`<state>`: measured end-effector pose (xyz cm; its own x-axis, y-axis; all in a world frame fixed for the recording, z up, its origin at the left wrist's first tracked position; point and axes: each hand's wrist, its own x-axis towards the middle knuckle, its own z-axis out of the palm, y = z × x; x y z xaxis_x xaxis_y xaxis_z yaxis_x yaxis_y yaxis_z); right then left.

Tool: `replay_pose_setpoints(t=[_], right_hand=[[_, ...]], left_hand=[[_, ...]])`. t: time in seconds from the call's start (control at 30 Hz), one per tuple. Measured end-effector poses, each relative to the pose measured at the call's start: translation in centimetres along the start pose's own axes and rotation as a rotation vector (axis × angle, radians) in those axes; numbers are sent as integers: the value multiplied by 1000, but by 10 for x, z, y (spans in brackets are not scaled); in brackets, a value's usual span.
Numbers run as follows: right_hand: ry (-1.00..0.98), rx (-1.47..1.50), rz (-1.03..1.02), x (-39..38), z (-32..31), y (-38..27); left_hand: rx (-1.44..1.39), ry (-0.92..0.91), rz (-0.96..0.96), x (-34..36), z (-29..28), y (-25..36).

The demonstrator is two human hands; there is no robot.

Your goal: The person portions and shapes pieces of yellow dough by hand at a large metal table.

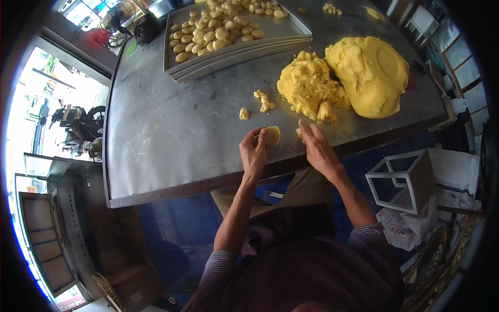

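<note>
Flattened dough (273,136), one roundish piece, was held just above the near edge of the desk (171,135), right of that edge's middle. It was pinched between the thumb and fingers of the left hand (254,153). By the fingertips of the right hand (319,151), over the same edge, one small yellow lump (299,133) was seen; the right fingers were extended, and whether the lump was pinched by that grip could not be told.

Farther in from the near edge, one loose lump (244,114) and one small cluster of bits (264,101) were laid. Two big yellow masses were set toward the right edge: one crumbly mound (306,86) and, touching it, one smooth mound (369,75). Toward the far edge, a stack of metal trays (283,41) was placed, its number unclear; dozens of dough balls (213,35), too overlapped to be counted, were spread on the top one. Beyond its right side, one stray ball (301,10) and one small heap (332,9) were left.
</note>
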<state>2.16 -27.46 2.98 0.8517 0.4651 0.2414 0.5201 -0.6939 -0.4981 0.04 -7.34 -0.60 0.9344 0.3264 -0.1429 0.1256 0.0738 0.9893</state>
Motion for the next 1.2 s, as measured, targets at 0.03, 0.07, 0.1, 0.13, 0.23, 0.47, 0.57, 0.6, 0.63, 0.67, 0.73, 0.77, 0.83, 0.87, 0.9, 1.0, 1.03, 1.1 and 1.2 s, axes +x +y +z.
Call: replay_pose_setpoints(t=[0.03,0.07,0.1,0.13,0.23,0.47,0.57,0.6,0.63,0.67,0.73,0.77,0.83,0.87,0.9,1.0,1.03,1.1,1.2], right_hand=[[47,144,52,0,1,-9],[94,290,104,2,1,-18],[156,281,75,2,5,-20],[218,272,45,2,13,-20],[270,330,119,5,14,-15],[180,266,-173,21,16,-38],[267,593,124,23,20,-40],[248,534,117,22,19,-40],[237,456,96,22,22,-39],[218,377,68,24,27,-39],[197,230,7,25,35,-41],[199,159,-26,27,36,-43],[175,232,-2,29,34,-45],[149,375,52,32,27,-40],[120,518,107,35,22,-35],[109,719,200,38,33,-19],[72,788,269,38,34,-14],[-52,734,337,41,35,-4],[-74,611,272,49,41,-4]], left_hand=[[-29,-12,6,-1,9,2],[-57,-23,10,-3,18,4],[-86,-35,17,-6,28,6],[-209,-125,124,-5,39,-6],[-112,-263,136,-11,47,8],[543,-222,395,20,10,3],[568,-76,449,9,20,-3],[608,-78,401,6,25,1],[649,-80,353,4,27,3],[667,-122,303,6,25,3],[585,-107,318,6,22,0],[543,-102,331,6,20,-1],[555,-143,356,8,16,-2],[562,-159,372,9,14,-1],[512,-184,348,9,12,0],[355,-260,317,8,10,1],[344,-270,355,8,10,1],[323,-303,433,8,11,3],[406,-312,383,9,13,8]])
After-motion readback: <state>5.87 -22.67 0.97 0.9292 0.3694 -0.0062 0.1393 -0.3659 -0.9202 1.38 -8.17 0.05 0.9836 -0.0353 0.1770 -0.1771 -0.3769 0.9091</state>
